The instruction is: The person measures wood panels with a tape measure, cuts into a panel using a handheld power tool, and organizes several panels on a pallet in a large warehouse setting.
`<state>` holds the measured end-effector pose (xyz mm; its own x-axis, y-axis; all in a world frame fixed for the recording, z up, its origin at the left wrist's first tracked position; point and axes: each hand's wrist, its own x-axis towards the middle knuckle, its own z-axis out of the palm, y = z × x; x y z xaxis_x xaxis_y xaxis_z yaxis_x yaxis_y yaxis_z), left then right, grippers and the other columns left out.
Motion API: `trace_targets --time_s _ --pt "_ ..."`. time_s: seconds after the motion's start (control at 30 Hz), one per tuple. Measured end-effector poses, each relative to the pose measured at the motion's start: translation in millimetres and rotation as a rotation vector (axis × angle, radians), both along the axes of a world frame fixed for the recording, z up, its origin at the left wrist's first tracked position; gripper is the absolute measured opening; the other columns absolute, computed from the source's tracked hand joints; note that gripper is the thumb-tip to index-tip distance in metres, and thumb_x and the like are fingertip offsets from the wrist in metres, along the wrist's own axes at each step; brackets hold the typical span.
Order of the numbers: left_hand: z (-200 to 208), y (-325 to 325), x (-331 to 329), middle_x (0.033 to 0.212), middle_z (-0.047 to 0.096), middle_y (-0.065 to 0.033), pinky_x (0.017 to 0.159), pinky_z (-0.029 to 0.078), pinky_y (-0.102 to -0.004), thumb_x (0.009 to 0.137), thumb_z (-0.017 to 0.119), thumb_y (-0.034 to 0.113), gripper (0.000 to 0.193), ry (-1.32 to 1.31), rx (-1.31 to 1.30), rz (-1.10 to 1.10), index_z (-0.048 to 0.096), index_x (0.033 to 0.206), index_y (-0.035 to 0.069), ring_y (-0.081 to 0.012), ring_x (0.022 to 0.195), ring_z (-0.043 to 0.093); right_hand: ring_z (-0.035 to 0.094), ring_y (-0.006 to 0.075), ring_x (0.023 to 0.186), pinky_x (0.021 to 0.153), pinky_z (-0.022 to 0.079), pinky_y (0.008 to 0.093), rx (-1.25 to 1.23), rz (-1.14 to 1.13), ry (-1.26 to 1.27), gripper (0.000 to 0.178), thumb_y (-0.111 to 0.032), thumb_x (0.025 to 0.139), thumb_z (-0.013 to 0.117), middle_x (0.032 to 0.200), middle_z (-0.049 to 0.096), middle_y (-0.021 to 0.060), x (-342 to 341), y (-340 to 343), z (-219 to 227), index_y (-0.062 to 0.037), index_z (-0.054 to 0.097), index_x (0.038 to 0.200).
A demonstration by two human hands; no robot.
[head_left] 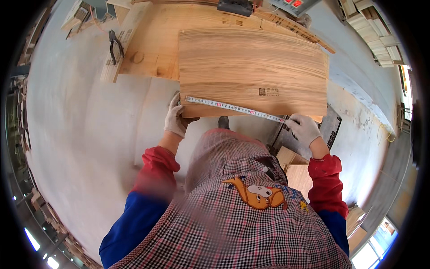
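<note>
A rectangular wood-grain board (pixel 251 62) lies on the workbench, its near edge toward me. Along that edge stretches a white steel measuring tape (pixel 237 109), slanting from the near left corner down to the right. My left hand (pixel 175 120), in a white glove, is closed around the board's near left corner beside the tape's end; some of its fingers are hidden under the board. Also gloved, my right hand (pixel 305 129) pinches the tape near the board's right corner. The tape's case is not visible.
Black-handled pliers (pixel 115 46) lie on a wooden strip (pixel 130 38) at the left of the bench (pixel 152 45). Behind the board are a black block (pixel 235 6) and a grey device (pixel 293 5) with red displays. A wooden box (pixel 298 172) stands by my right forearm.
</note>
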<state>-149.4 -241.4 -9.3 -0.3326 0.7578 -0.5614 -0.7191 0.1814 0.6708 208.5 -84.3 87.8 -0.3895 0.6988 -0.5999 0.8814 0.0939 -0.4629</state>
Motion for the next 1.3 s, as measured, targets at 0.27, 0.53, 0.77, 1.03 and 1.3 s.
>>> trace_targets --time_s 0.27,0.53,0.77,1.03,1.3 --pt "-16 3 -9 0.098 0.061 -0.0036 0.067 0.046 -0.0234 0.092 0.049 0.033 0.038 0.203 -0.152 0.173 0.053 0.117 0.005 -0.0134 0.085 0.057 0.059 0.0351 0.069 0.065 0.046 0.0413 0.054 0.067 -0.037 0.030 -0.032 0.082 0.055 0.071 0.060 0.0186 -37 33 -3 -0.0029 0.062 0.082" --pt "-16 16 -11 0.086 0.060 0.0001 0.068 0.043 -0.0214 0.088 0.058 0.016 0.017 0.631 -0.298 0.197 0.061 0.098 0.003 -0.0072 0.077 0.052 0.060 0.0357 0.074 0.066 0.047 0.0442 0.277 0.233 -0.126 0.037 -0.041 0.082 0.051 0.076 0.062 0.0180 -45 72 -16 -0.0058 0.064 0.082" --pt "-6 30 1 0.085 0.058 -0.0007 0.076 0.041 -0.0225 0.086 0.059 0.008 0.008 0.776 -0.297 0.264 0.059 0.091 0.001 -0.0091 0.080 0.050 0.061 0.0330 0.072 0.065 0.047 0.0434 0.166 0.227 -0.278 0.039 -0.044 0.082 0.051 0.072 0.063 0.0152 -62 84 -6 -0.0071 0.064 0.081" --pt "-9 29 1 0.087 0.057 -0.0008 0.077 0.041 -0.0230 0.087 0.058 0.008 0.009 0.809 -0.334 0.269 0.057 0.093 0.002 -0.0091 0.080 0.050 0.061 0.0312 0.079 0.070 0.048 0.0414 0.046 0.301 -0.393 0.037 -0.040 0.084 0.048 0.081 0.065 0.0135 -74 95 1 -0.0074 0.065 0.085" --pt "-9 29 2 0.088 0.055 -0.0011 0.076 0.040 -0.0232 0.087 0.059 0.011 0.012 0.828 -0.343 0.272 0.056 0.093 0.002 -0.0094 0.081 0.048 0.062 0.0293 0.081 0.072 0.049 0.0403 0.020 0.345 -0.410 0.036 -0.039 0.084 0.048 0.083 0.066 0.0124 -73 101 -2 -0.0077 0.066 0.089"
